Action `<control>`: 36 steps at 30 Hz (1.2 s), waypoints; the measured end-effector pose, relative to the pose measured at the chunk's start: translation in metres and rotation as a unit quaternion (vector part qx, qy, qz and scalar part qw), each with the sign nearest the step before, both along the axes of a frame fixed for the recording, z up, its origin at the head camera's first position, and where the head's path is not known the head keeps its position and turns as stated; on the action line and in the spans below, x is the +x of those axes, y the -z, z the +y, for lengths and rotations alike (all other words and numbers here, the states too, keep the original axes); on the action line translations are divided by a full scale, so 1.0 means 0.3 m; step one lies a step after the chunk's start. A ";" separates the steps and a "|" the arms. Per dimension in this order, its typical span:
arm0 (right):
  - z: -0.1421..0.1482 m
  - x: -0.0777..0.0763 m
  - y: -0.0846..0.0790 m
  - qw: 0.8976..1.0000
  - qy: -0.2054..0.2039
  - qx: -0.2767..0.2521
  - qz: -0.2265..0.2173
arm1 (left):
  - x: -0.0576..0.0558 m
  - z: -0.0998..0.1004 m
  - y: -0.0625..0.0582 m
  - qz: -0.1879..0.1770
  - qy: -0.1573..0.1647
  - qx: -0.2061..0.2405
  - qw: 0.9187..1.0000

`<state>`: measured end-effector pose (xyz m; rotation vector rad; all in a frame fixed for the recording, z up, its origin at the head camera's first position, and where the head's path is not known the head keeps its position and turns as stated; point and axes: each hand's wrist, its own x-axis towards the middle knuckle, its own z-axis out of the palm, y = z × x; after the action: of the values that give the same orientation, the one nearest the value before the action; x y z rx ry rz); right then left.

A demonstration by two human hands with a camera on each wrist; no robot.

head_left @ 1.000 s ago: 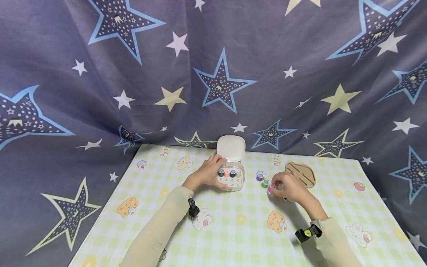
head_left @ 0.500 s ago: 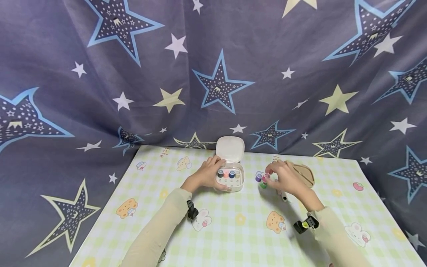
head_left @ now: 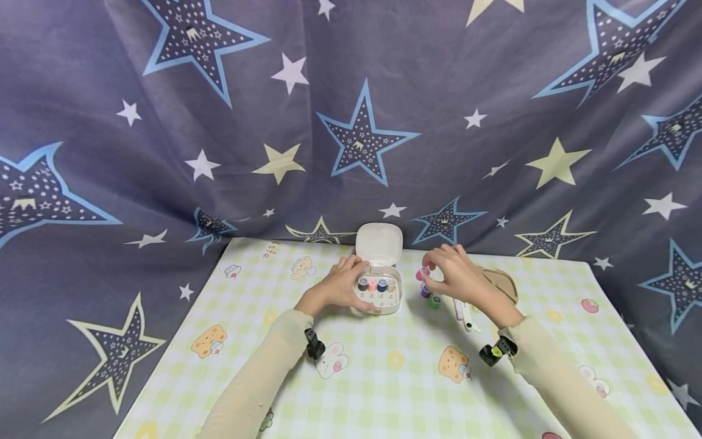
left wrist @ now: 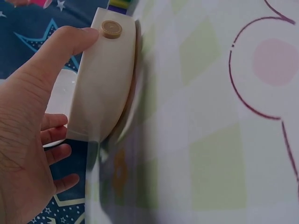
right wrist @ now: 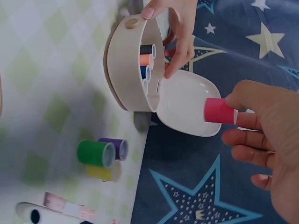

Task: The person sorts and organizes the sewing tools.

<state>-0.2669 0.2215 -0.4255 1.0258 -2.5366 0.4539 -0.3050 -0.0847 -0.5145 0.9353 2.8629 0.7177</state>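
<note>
A pink spool [right wrist: 220, 111] is held up near the loose spools [right wrist: 95, 153], apart from the box [right wrist: 124, 65].
It is pinched by the fingers of the right hand [head_left: 456, 276], while the open box is gripped by the left hand [head_left: 338, 283]; box-filling seems underway, and a bare peg [head_left: 372, 295] probably must be aimed for.
</note>
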 end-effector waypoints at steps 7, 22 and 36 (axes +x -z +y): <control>-0.057 -0.024 -0.039 0.999 -0.027 0.021 -0.002 | 0.004 -0.001 -0.008 0.003 0.001 -0.002 1.000; -0.187 -0.047 -0.064 0.991 -0.092 0.093 -0.005 | 0.007 -0.005 -0.009 0.002 -0.002 0.003 1.000; -0.298 -0.074 -0.006 0.978 -0.142 0.155 -0.007 | -0.007 -0.012 0.014 0.023 0.009 0.001 1.000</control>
<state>-0.2890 0.1322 -0.4237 1.5134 -2.5337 0.1394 -0.3071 -0.0883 -0.5187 0.9904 2.8895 0.7067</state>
